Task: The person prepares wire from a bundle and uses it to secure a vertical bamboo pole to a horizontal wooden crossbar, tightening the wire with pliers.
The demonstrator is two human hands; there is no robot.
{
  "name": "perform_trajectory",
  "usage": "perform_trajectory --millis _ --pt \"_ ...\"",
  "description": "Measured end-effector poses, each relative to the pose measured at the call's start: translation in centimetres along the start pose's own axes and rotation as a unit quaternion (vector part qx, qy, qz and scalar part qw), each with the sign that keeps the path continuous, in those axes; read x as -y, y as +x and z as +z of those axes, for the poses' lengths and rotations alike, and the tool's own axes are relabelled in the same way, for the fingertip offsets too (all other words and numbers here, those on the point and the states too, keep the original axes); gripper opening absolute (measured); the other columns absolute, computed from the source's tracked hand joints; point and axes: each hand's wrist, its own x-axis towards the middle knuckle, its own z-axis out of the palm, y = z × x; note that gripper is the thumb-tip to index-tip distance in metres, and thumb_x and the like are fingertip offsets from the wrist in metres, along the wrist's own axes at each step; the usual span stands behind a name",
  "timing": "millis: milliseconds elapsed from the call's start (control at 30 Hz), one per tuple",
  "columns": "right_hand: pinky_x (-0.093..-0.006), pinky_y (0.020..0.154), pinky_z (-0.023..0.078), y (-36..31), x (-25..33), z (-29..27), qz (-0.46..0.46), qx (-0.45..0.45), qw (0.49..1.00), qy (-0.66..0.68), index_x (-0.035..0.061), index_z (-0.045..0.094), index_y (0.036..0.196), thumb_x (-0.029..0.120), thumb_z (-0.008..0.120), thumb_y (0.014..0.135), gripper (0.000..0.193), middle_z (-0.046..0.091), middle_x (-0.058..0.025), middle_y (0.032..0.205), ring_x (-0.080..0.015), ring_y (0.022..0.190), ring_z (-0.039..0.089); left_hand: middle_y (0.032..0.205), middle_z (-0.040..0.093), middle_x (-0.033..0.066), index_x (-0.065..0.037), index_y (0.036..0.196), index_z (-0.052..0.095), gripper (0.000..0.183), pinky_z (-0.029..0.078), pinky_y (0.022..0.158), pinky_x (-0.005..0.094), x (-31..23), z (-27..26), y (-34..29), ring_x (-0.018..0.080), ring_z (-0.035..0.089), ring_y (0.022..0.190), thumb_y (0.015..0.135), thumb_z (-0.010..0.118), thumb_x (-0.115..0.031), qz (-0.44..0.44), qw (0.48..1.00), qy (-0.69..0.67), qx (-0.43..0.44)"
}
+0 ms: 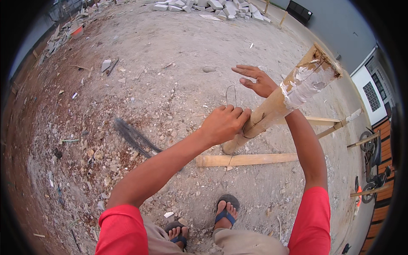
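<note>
A round wooden post rises in front of me, tilted in the view, with white flaking coating near its top. Thin wire loops out from the post's near side, and a strand of it circles the wood. Curled fingers of my left hand press against the post's left side, closed on the wire; the exact pinch point is hidden. Beyond the post, my right hand is raised with its fingers apart and holds nothing. My right forearm passes behind the post.
A wooden batten runs rightward by the post's foot. Dark wire strands lie on the stony ground to the left. Pale blocks are heaped at the far end. More posts and parked motorbikes stand at right.
</note>
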Motion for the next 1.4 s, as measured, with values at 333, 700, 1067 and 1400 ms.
perform_trajectory --millis 333,700,1067,1400 --pt "-0.0430 0.121 0.018 -4.7 2.1 -5.9 -0.004 0.125 0.965 -0.230 0.0064 0.076 0.086 0.046 0.067 0.089 0.041 0.054 -0.0128 0.140 -0.0301 0.143 0.034 0.104 0.065 0.0062 -0.007 0.127 0.053 0.066 0.053 0.075 0.0374 -0.5 0.4 0.3 0.0249 0.064 0.093 0.069 0.081 -0.024 0.021 0.999 -0.010 -0.035" --pt "-0.0359 0.086 0.050 -19.9 12.0 2.8 0.272 -0.180 0.942 0.081 -0.0010 0.065 0.118 0.014 0.052 0.100 0.027 0.070 -0.0142 0.106 -0.0253 0.094 0.066 0.105 0.064 0.0062 -0.006 0.130 0.055 0.070 0.053 0.076 0.0369 -1.2 0.2 -0.1 0.0245 0.063 0.095 0.068 0.081 -0.026 0.019 0.999 0.015 -0.043" --pt "-0.0308 0.057 0.044 -17.1 16.2 11.9 0.242 -0.375 0.895 0.003 -0.0122 0.044 0.136 0.022 0.078 0.076 0.077 0.049 -0.0062 0.069 -0.0154 0.062 0.049 0.100 0.063 0.0094 0.001 0.136 0.050 0.058 0.052 0.075 0.0381 -1.9 0.2 -0.4 0.0256 0.062 0.092 0.082 0.063 -0.013 0.009 0.994 0.099 -0.040" --pt "-0.0415 0.056 0.056 -15.6 17.5 11.6 0.306 -0.339 0.874 -0.168 -0.0052 0.052 0.122 0.057 0.073 0.079 0.079 0.069 -0.0208 0.092 -0.0338 0.070 0.071 0.101 0.063 0.0101 0.001 0.140 0.047 0.067 0.051 0.079 0.0383 -1.6 0.1 -0.5 0.0264 0.061 0.093 0.079 0.069 -0.017 0.035 0.994 0.089 -0.045"
